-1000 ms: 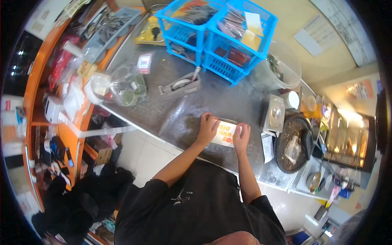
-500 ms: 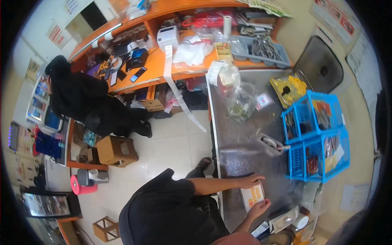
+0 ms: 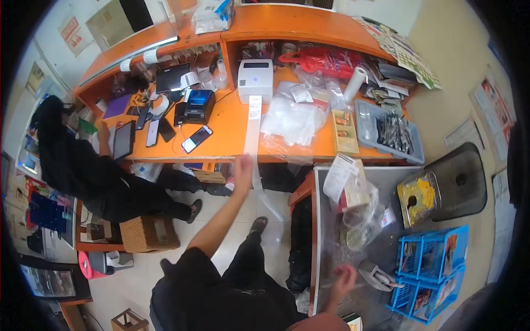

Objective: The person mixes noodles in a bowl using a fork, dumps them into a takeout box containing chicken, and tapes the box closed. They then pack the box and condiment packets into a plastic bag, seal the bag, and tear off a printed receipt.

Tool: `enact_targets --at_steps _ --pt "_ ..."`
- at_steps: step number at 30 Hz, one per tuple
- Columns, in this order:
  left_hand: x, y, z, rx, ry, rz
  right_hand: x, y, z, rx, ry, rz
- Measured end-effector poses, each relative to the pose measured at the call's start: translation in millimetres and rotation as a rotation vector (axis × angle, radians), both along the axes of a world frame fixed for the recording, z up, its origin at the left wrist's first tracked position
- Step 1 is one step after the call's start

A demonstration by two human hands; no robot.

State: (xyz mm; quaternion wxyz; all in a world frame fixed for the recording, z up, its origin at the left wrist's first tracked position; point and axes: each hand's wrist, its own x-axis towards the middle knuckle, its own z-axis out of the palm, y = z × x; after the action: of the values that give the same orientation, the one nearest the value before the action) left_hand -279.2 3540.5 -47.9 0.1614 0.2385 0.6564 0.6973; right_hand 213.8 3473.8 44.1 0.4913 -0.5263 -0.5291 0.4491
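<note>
My left hand [image 3: 242, 174] is stretched forward at the front edge of the orange counter, beside a long strip of white labels [image 3: 252, 138]. Its fingers are blurred, so I cannot tell whether they grip the strip. The strip comes out of a white label printer [image 3: 255, 83] and hangs down to the floor. Over the dark table [image 3: 337, 231] is my right hand [image 3: 343, 279], fingers loosely bent and apart, holding nothing. Left of a grey tape dispenser [image 3: 378, 276], that hand touches nothing I can see. A white packet with orange print [image 3: 354, 323] is partly cut off at the bottom edge.
A person in black [image 3: 83, 160] stands at the left end of the counter. Blue baskets [image 3: 430, 256], a bag with a paper slip [image 3: 359, 204] and a tray with yellow contents [image 3: 419, 196] are on the dark table. Cutlery fills a grey tray [image 3: 367, 124].
My view has swung toward the counter. Both hands have left the printed packet; my left has moved forward to the label strip. The other person has turned toward the counter.
</note>
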Motion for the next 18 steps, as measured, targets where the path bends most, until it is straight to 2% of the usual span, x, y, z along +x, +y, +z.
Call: enact_targets --at_steps 1,2,3,5,7,8,9,11,14,18 --pt "-32.6 23.8 3.6 0.005 0.019 0.067 -53.1 28.9 -3.7 0.017 0.030 0.127" --pt "-64.7 42.3 7.3 0.010 0.046 0.141 -103.0 55.4 -9.9 0.006 -0.153 0.213" --pt "-100.9 63.6 -5.2 -0.066 0.076 0.164 -170.7 80.4 20.4 0.045 -0.121 0.363" --pt "-164.2 109.6 -48.0 -0.211 0.144 0.195 -266.5 132.1 35.5 0.281 -0.331 0.627" --pt "-187.9 135.7 -49.6 -0.250 -0.112 0.015 -348.5 186.2 20.5 0.313 -0.322 0.812" --pt "-197.9 142.8 -51.8 -0.270 -0.246 -0.070 -385.2 208.8 12.0 0.303 -0.322 0.804" --pt "-208.5 143.7 -59.7 -0.175 -0.321 -0.184 -419.4 227.9 3.7 0.290 -0.321 0.799" --pt "-220.9 147.4 -78.1 0.028 -0.464 -0.415 -480.5 266.2 -6.9 0.486 -0.492 0.848" --pt "-208.6 147.6 -49.4 0.041 -0.428 -0.259 -551.3 299.5 -22.1 0.695 -0.585 0.864" --pt "-211.1 140.3 -47.2 0.011 -0.382 -0.287 -597.1 316.7 -46.8 0.784 -0.755 0.868"
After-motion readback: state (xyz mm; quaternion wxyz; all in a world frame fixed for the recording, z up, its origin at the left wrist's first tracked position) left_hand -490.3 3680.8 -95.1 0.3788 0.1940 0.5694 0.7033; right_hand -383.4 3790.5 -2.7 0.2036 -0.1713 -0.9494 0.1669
